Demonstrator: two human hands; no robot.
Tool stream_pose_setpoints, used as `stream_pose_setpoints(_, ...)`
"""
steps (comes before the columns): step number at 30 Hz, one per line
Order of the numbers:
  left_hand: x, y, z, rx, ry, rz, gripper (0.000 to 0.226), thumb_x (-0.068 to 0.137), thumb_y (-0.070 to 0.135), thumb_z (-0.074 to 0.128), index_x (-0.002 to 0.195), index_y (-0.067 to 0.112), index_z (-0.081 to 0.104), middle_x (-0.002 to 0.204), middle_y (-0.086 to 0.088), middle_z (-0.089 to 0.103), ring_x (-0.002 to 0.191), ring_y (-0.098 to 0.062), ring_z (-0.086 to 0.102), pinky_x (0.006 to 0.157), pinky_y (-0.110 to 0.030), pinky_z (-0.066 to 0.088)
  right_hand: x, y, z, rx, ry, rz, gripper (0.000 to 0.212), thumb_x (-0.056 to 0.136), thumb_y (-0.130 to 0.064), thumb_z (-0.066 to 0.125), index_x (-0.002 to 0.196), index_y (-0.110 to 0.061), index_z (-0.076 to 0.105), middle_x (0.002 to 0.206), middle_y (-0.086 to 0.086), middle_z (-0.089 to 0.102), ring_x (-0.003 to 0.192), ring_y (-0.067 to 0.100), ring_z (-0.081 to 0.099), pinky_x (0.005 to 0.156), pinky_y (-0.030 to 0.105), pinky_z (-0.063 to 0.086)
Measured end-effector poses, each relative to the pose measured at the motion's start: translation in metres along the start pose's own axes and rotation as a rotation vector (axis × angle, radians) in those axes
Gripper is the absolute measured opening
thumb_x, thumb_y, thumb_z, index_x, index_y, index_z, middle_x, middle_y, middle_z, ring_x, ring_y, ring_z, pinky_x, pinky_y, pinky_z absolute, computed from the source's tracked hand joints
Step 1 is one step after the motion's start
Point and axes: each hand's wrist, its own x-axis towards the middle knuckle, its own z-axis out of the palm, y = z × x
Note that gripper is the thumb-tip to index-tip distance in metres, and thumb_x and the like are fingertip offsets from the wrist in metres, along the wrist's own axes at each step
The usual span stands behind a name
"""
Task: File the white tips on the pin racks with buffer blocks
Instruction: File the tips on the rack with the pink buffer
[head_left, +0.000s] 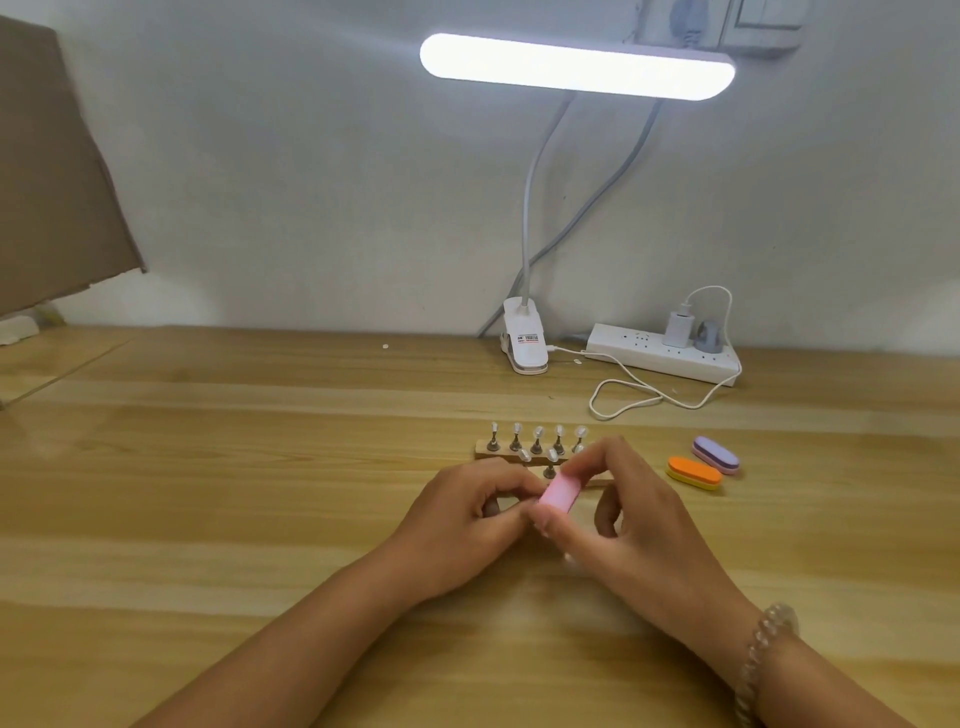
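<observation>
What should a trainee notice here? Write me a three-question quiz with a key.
1. True or false: the pink block lies beside the orange block.
2. Which blocks lie idle right of the rack? A orange and purple; B pink and green; C orange only.
3. How many tips stand in the rack's back row?
Key: 1 false, the right hand holds the pink block; 2 A; 3 five.

Table (260, 467) — pale wood, satin sheen. My pink buffer block (558, 492): matt. Pin rack (485, 448): bare wood base, metal pins (515, 442). My bracelet (763, 654) — glossy clear beads.
</observation>
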Motion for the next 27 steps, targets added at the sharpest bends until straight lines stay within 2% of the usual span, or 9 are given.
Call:
stream_pose_setpoints(2, 0.0, -0.001, 0.0, -0.042, 0.017, 0.01, 0.017, 0.092, 0.025, 0.069, 0.091, 0.043, 0.072, 0.082, 0.018, 0.067, 0.058, -0.003, 0.049, 0.056, -0.02, 0.039, 0.005, 0.005, -0.003, 0.056, 0.06, 0.103, 0.038, 0.073, -0.057, 0.068, 0.096, -0.029, 0.057, 0.094, -0.014, 0.063, 0.061, 0.012, 0.053, 0.06, 0.031, 0.048)
stream_pose_setpoints(5, 0.0, 0.0, 0.0, -0.157, 0.025, 0.001, 0.012, 0.094, 0.019, 0.067, 0.093, 0.029, 0.074, 0.092, 0.009, 0.073, 0.051, 0.003, 0.051, 0.051, -0.013, 0.041, 0.005, 0.008, -0.008, 0.189, 0.133, 0.167, 0.045, 0.069, -0.064, 0.061, 0.097, -0.028, 0.059, 0.092, -0.018, 0.065, 0.059, 0.008, 0.054, 0.059, 0.022, 0.045)
stream_pose_setpoints(7, 0.0, 0.002, 0.0, -0.16, 0.018, 0.005, 0.013, 0.096, 0.018, 0.064, 0.092, 0.027, 0.073, 0.087, 0.016, 0.071, 0.053, 0.006, 0.053, 0.051, -0.013, 0.041, 0.002, 0.004, -0.006, 0.219, 0.106, 0.125, 0.042, 0.073, -0.061, 0.061, 0.1, -0.028, 0.058, 0.096, -0.019, 0.064, 0.06, 0.008, 0.057, 0.057, 0.019, 0.043)
stream_pose_setpoints(9, -0.001, 0.003, 0.0, -0.14, 0.007, 0.012, 0.017, 0.096, 0.011, 0.062, 0.094, 0.026, 0.071, 0.078, 0.025, 0.065, 0.058, 0.01, 0.055, 0.053, -0.011, 0.039, -0.002, -0.001, -0.002, 0.113, 0.049, 0.036, 0.034, 0.079, -0.053, 0.065, 0.102, -0.03, 0.056, 0.099, -0.018, 0.062, 0.064, 0.012, 0.061, 0.055, 0.021, 0.044)
stream_pose_setpoints(11, -0.001, 0.003, 0.0, -0.106, -0.006, 0.001, 0.022, 0.095, 0.006, 0.06, 0.096, 0.026, 0.071, 0.075, 0.027, 0.061, 0.06, 0.009, 0.054, 0.054, -0.012, 0.039, -0.004, -0.004, 0.001, -0.024, 0.01, -0.038, 0.034, 0.077, -0.05, 0.067, 0.103, -0.032, 0.054, 0.101, -0.02, 0.06, 0.067, 0.01, 0.062, 0.055, 0.025, 0.048)
stream_pose_setpoints(16, -0.001, 0.002, -0.002, -0.065, -0.001, 0.001, 0.02, 0.096, 0.013, 0.062, 0.093, 0.03, 0.071, 0.074, 0.025, 0.061, 0.053, 0.005, 0.05, 0.053, -0.016, 0.039, 0.001, 0.002, -0.002, -0.054, 0.059, 0.016, 0.036, 0.075, -0.055, 0.067, 0.102, -0.034, 0.054, 0.098, -0.02, 0.062, 0.067, 0.01, 0.062, 0.06, 0.037, 0.052)
stream_pose_setpoints(20, -0.001, 0.0, -0.001, -0.096, -0.016, -0.022, 0.023, 0.095, 0.008, 0.059, 0.098, 0.026, 0.073, 0.076, 0.022, 0.063, 0.056, -0.006, 0.053, 0.052, -0.022, 0.043, -0.004, -0.004, 0.0, -0.144, 0.014, -0.108, 0.037, 0.076, -0.062, 0.061, 0.103, -0.037, 0.054, 0.097, -0.021, 0.06, 0.066, 0.008, 0.06, 0.053, 0.029, 0.05)
stream_pose_setpoints(25, -0.001, 0.001, -0.001, -0.087, -0.002, 0.008, 0.017, 0.096, 0.021, 0.063, 0.092, 0.036, 0.071, 0.071, 0.024, 0.063, 0.049, -0.002, 0.049, 0.052, -0.021, 0.04, 0.002, 0.005, -0.004, -0.078, 0.077, 0.017, 0.036, 0.074, -0.058, 0.064, 0.1, -0.035, 0.056, 0.096, -0.02, 0.062, 0.065, 0.01, 0.061, 0.058, 0.035, 0.051)
stream_pose_setpoints(27, -0.001, 0.002, -0.001, -0.094, -0.016, -0.001, 0.017, 0.097, 0.019, 0.062, 0.093, 0.033, 0.072, 0.071, 0.023, 0.063, 0.049, -0.004, 0.051, 0.051, -0.023, 0.042, 0.0, 0.002, -0.003, -0.117, 0.089, -0.03, 0.036, 0.076, -0.06, 0.063, 0.101, -0.035, 0.056, 0.095, -0.019, 0.062, 0.065, 0.01, 0.06, 0.055, 0.032, 0.05)
